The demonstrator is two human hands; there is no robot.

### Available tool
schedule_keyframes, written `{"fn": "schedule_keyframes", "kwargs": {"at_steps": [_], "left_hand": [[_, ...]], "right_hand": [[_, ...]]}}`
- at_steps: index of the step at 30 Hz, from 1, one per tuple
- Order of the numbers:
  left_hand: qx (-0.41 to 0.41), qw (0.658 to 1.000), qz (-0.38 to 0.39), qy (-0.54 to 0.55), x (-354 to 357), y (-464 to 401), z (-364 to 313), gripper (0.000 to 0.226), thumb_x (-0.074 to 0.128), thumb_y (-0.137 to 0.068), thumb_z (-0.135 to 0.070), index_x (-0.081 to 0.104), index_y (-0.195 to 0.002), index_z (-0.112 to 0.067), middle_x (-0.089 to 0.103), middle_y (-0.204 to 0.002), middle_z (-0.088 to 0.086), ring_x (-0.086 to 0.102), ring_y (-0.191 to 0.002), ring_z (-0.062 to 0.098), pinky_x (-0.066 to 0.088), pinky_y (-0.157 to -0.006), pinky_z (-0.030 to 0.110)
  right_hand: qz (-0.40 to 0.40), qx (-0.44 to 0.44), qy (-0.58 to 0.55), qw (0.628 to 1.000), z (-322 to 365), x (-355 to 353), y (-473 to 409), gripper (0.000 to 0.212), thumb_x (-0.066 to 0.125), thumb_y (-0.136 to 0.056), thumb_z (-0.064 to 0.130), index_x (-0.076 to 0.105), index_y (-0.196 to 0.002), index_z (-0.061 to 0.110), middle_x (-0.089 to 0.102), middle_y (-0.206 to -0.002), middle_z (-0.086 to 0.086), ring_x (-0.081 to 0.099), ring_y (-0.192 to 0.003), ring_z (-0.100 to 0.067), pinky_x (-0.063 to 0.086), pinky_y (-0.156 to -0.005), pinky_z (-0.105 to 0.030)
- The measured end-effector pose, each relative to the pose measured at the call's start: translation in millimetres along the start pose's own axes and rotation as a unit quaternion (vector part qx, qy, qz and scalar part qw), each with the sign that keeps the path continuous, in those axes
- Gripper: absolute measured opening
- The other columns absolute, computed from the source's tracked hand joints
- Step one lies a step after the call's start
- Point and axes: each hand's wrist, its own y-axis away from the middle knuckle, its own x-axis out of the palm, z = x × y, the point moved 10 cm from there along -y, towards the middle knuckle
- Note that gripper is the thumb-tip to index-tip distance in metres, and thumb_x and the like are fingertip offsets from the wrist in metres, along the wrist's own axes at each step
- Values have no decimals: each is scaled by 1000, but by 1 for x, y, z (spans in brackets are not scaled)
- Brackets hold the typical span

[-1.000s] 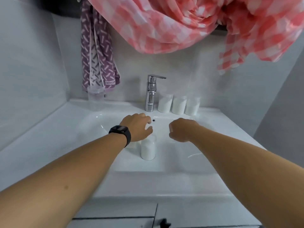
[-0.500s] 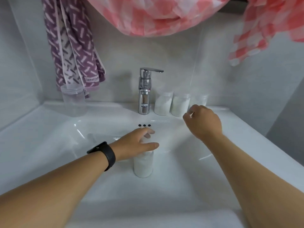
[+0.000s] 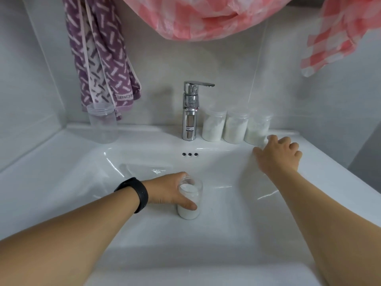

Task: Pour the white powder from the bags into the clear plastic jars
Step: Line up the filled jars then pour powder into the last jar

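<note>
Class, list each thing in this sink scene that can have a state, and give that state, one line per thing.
jar in the basin: upright, lidless, nearly full of white powder
left hand: grips that jar
right hand: holds nothing, fingers loosely curled by the ledge jars
three jars on the ledge: upright, holding powder
empty jar: upright, lidless
tap: no water running

Bare forearms, a black wristband (image 3: 137, 194) on the left wrist
</note>
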Motion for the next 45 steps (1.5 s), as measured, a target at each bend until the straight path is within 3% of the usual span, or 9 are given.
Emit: {"fn": "schedule_keyframes", "kwargs": {"at_steps": [8,11,18,26,28,31,34,40,45], "left_hand": [[4,998,-32,47,1,-9,-7,61,90,-67,-45,61,-119,-34,65,-119,-16,62,-110,5,49,-104,32],[20,995,-44,84,0,-10,-12,58,91,-62,-47,63,-112,-36,69,-114,-15,65,-106,5,52,-100,33],[62,974,-97,196,-14,-4,-34,49,88,-74,-31,61,-113,-41,68,-114,-10,67,-103,9,60,-85,34],[120,961,-128,214,-20,1,-56,51,83,-75,-36,59,-120,-40,71,-114,-7,68,-106,10,57,-92,36],[122,957,-146,220,-24,2,-56,45,84,-77,-34,61,-117,-36,71,-113,-6,68,-105,8,56,-94,32],[136,956,-146,214,-21,4,-63,38,83,-81,-30,64,-114,-31,73,-108,-8,69,-101,5,56,-90,26],[149,959,-154,185,-19,6,-71,27,85,-78,-26,67,-97,-33,74,-93,-15,70,-90,2,56,-84,23],[131,951,-191,205,-26,9,-72,79,97,-60,-37,51,-125,-37,62,-119,-9,66,-105,10,61,-82,35],[101,950,-160,249,-19,9,-66,66,92,-71,-32,52,-123,-29,61,-120,-3,67,-105,14,57,-88,28]], "right_hand": [[77,-24,67,994,24,4,19,57,48,-93,56,51,-131,13,45,-121,-10,46,-119,-36,35,-93,-42],[117,-73,-57,989,50,6,31,62,52,-92,63,54,-134,18,43,-127,-10,51,-116,-36,42,-87,-39],[89,-361,-359,856,129,-38,90,56,85,-76,45,52,-114,22,54,-126,6,58,-109,-9,48,-91,-19],[145,-359,-349,853,137,-25,103,53,72,-71,68,43,-84,25,67,-107,8,61,-98,-3,48,-79,-20],[156,-353,-344,856,136,-22,100,50,65,-79,70,44,-88,25,63,-96,0,57,-86,-20,49,-75,-35],[191,-367,-355,838,139,-18,104,43,58,-95,56,42,-103,17,53,-88,-1,47,-69,-19,42,-61,-28],[205,-377,-317,846,142,-12,111,48,51,-92,64,48,-119,25,57,-107,5,56,-89,-11,44,-74,-20],[65,-276,-358,890,121,-36,82,22,64,-93,47,69,-96,26,68,-91,7,61,-82,-6,43,-66,-21],[5,-181,-428,885,100,-51,69,19,63,-95,41,69,-88,25,68,-81,10,60,-76,-5,41,-61,-22]]}}
